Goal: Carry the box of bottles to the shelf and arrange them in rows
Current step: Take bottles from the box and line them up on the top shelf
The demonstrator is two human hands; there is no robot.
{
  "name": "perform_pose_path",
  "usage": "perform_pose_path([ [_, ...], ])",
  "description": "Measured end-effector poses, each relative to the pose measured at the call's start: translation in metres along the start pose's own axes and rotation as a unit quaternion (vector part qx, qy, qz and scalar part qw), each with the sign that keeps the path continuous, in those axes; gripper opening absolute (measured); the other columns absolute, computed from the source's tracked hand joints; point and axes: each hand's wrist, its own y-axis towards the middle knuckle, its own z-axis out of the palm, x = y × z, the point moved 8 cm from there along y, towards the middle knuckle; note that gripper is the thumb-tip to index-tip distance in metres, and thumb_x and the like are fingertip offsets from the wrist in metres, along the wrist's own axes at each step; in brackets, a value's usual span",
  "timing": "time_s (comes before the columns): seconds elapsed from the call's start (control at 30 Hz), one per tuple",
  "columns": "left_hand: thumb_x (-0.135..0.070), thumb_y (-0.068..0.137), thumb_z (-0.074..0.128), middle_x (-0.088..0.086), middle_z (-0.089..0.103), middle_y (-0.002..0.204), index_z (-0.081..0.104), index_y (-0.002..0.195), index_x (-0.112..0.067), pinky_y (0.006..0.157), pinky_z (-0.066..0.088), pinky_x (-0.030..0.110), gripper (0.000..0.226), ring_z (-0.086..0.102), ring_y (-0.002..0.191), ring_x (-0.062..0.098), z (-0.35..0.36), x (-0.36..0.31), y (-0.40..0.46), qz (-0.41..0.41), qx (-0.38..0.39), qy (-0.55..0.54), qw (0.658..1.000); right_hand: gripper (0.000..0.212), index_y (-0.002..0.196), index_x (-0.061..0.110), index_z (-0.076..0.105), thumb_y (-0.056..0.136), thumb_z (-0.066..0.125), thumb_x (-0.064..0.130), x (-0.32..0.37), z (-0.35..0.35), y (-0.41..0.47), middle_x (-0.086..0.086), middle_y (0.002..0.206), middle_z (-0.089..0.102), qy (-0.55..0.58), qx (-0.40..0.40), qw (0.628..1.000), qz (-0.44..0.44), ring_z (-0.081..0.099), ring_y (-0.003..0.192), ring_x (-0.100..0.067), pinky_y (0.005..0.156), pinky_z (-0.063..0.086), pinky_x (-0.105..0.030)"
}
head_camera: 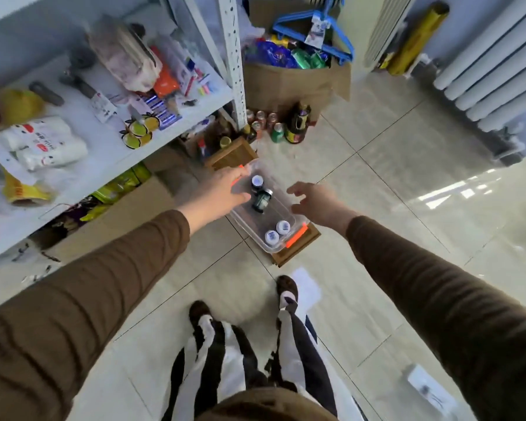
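Head view: both hands reach for the clear box (289, 221) of bottles (262, 201) on the floor.
Left hand (222, 189) at its far-left rim, fingers spread; right hand (315, 202) just right, fingers apart, empty. Better to grip opposite rims and lift level.

Pale glossy floor tiles (392, 183) fill the frame's middle, catching bright light at right. A white radiator (492, 71) lines the upper right wall; an open cardboard box (286, 83) sits top centre.
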Motion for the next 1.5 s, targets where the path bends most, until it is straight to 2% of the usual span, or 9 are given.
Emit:
perform_pose_path([
  [0.17, -0.023, 0.086, 0.072, 0.006, 0.052, 0.139, 0.055, 0.134, -0.018, 0.087, 0.03, 0.018, 0.051, 0.048, 0.126, 0.022, 0.059, 0.035, 0.048, -0.053, -0.008, -0.001, 0.999, 0.046, 0.13, 0.026, 0.053, 0.086, 0.066, 0.025, -0.047, 0.061, 0.054, -0.004, 0.121, 0.063, -0.048, 0.079, 0.996, 0.01, 0.06, 0.108, -0.029, 0.086, 0.048, -0.031],
  [0.33, -0.025, 0.085, 0.072, 0.011, 0.047, 0.143, 0.048, 0.141, -0.019, 0.104, 0.039, 0.036, 0.061, 0.047, 0.128, 0.029, 0.102, 0.073, 0.095, -0.089, 0.006, 0.028, 0.996, 0.05, 0.138, 0.031, 0.048, 0.09, 0.058, 0.024, -0.068, 0.118, 0.103, -0.003, 0.132, 0.057, -0.127, 0.127, 0.984, -0.011, 0.058, 0.117, -0.027, 0.089, 0.048, -0.031],
  [0.5, -0.023, 0.092, 0.064, 0.007, 0.035, 0.155, 0.035, 0.15, -0.018, 0.113, 0.032, 0.037, 0.066, 0.037, 0.14, 0.025, 0.136, 0.093, 0.143, -0.056, 0.019, 0.097, 0.994, 0.048, 0.139, 0.032, 0.048, 0.094, 0.051, 0.016, -0.091, 0.157, 0.138, -0.004, 0.135, 0.052, -0.209, 0.178, 0.961, -0.017, 0.055, 0.121, -0.03, 0.096, 0.05, -0.04],
  [0.6, -0.018, 0.094, 0.061, 0.008, 0.032, 0.157, 0.032, 0.151, -0.015, 0.113, 0.033, 0.038, 0.064, 0.033, 0.143, 0.026, 0.153, 0.101, 0.17, -0.052, 0.033, 0.127, 0.99, 0.048, 0.14, 0.029, 0.047, 0.095, 0.052, 0.015, -0.094, 0.176, 0.154, -0.005, 0.135, 0.052, -0.263, 0.207, 0.941, -0.046, 0.056, 0.12, -0.03, 0.086, 0.051, -0.038],
  [0.97, -0.015, 0.091, 0.067, 0.013, 0.047, 0.134, 0.042, 0.14, -0.011, 0.067, 0.055, 0.044, 0.056, 0.062, 0.087, 0.031, 0.178, 0.112, 0.193, 0.014, 0.007, 0.321, 0.947, 0.044, 0.132, 0.025, 0.056, 0.089, 0.057, 0.012, -0.1, 0.214, 0.181, -0.002, 0.125, 0.062, -0.224, 0.301, 0.919, -0.12, 0.055, 0.113, -0.024, 0.087, 0.038, -0.027],
  [1.13, -0.007, 0.092, 0.062, 0.017, 0.063, 0.111, 0.038, 0.141, -0.01, 0.064, 0.05, 0.042, 0.055, 0.062, 0.086, 0.035, 0.18, 0.12, 0.184, 0.003, 0.0, 0.244, 0.97, 0.04, 0.124, 0.026, 0.057, 0.086, 0.058, 0.013, -0.107, 0.208, 0.182, 0.0, 0.117, 0.06, -0.161, 0.291, 0.939, -0.089, 0.05, 0.092, -0.02, 0.077, 0.036, -0.028],
  [1.3, -0.012, 0.089, 0.068, 0.01, 0.063, 0.098, 0.048, 0.115, -0.012, 0.064, 0.042, 0.036, 0.033, 0.062, 0.086, 0.03, 0.154, 0.115, 0.156, -0.02, -0.038, 0.133, 0.99, 0.036, 0.113, 0.026, 0.057, 0.081, 0.071, 0.019, -0.089, 0.173, 0.166, 0.0, 0.108, 0.063, -0.057, 0.255, 0.961, -0.093, 0.059, 0.094, -0.024, 0.081, 0.049, -0.037],
  [1.43, -0.017, 0.088, 0.071, 0.007, 0.062, 0.113, 0.047, 0.13, -0.019, 0.08, 0.048, 0.034, 0.049, 0.062, 0.098, 0.025, 0.112, 0.103, 0.121, -0.059, -0.044, 0.008, 0.997, 0.031, 0.114, 0.032, 0.057, 0.085, 0.067, 0.027, -0.053, 0.119, 0.139, 0.003, 0.11, 0.063, 0.008, 0.212, 0.97, -0.115, 0.059, 0.096, -0.02, 0.08, 0.046, -0.034],
  [1.5, -0.02, 0.087, 0.073, 0.005, 0.063, 0.109, 0.049, 0.122, -0.021, 0.076, 0.051, 0.03, 0.042, 0.064, 0.091, 0.019, 0.084, 0.095, 0.102, -0.077, -0.058, -0.065, 0.993, 0.03, 0.115, 0.035, 0.053, 0.087, 0.064, 0.03, -0.032, 0.087, 0.126, 0.002, 0.11, 0.062, 0.025, 0.194, 0.974, -0.115, 0.058, 0.095, -0.02, 0.078, 0.047, -0.031],
])
